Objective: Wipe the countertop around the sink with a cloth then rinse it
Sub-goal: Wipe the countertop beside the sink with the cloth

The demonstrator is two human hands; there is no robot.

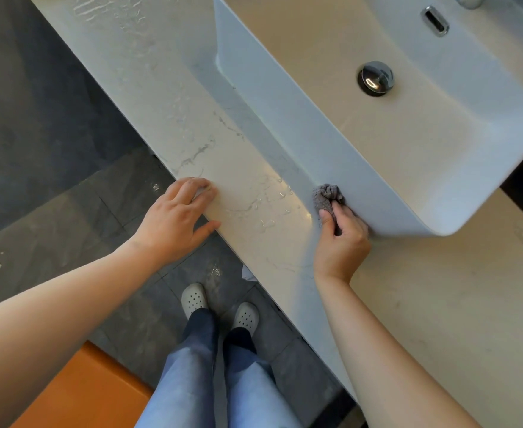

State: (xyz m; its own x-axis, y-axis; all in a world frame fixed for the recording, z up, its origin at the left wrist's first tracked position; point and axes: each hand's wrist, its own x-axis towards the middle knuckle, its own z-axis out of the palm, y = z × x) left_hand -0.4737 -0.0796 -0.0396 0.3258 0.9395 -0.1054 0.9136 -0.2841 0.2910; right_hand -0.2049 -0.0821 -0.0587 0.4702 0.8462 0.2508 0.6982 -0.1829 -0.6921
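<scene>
A white marble countertop [167,118] runs diagonally across the view, wet with streaks and droplets. On it stands a white vessel sink [300,125] with a chrome drain plug [376,78]. My right hand [342,239] grips a bunched grey cloth [326,197] and holds it on the counter, right against the base of the sink's near wall. My left hand [178,220] rests on the counter's front edge, fingers curled over the top and thumb against the edge face.
A chrome overflow slot [435,21] sits in the basin's far wall, and part of a tap base [470,0] shows at the top. Below the counter are dark floor tiles [53,149], my feet in white clogs [218,307], and an orange surface [81,393].
</scene>
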